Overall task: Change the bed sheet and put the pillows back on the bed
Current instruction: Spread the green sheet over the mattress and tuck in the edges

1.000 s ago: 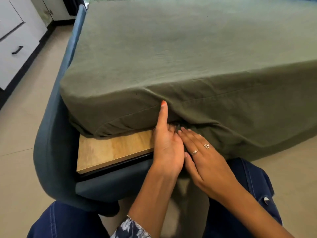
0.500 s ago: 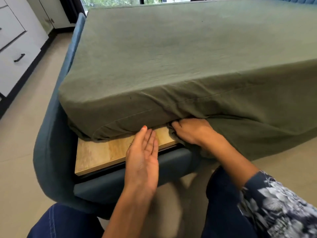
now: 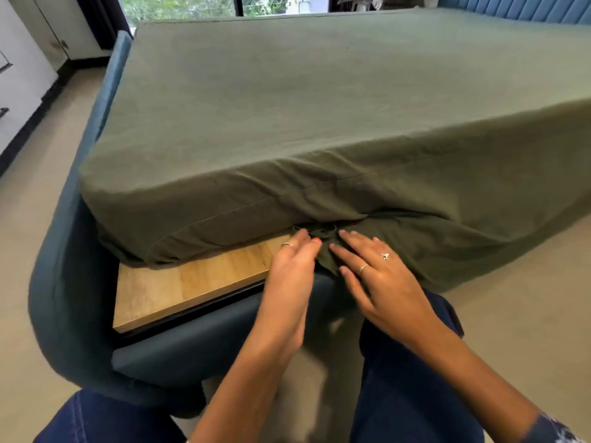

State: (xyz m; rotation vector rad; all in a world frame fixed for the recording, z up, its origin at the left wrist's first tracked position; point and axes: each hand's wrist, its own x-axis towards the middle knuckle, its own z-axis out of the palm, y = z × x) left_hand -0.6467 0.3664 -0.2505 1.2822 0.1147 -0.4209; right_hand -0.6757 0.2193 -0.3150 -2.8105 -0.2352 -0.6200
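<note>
An olive green bed sheet point(image 3: 319, 107) covers the whole mattress and hangs loose over its near side. A bunch of the sheet point(image 3: 323, 238) is gathered at the mattress's lower edge. My left hand point(image 3: 292, 270) lies flat with its fingertips against that bunch, over the wooden base board point(image 3: 192, 282). Just right of it, my right hand point(image 3: 377, 276) rests on the hanging sheet with fingers spread, wearing two rings. Whether either hand pinches the cloth is hidden. No pillows are in view.
The blue upholstered bed frame point(image 3: 64, 282) curves round the near left corner. White cupboards point(image 3: 19, 75) stand along the left wall beyond a strip of beige floor point(image 3: 32, 193). A window point(image 3: 192, 4) and a blue headboard point(image 3: 527, 4) lie at the far end. My knees in blue jeans point(image 3: 415, 378) are below.
My right hand has come out from under the mattress edge and now lies on top of the hanging sheet. My left hand slid right to the gathered cloth. The view tilted up.
</note>
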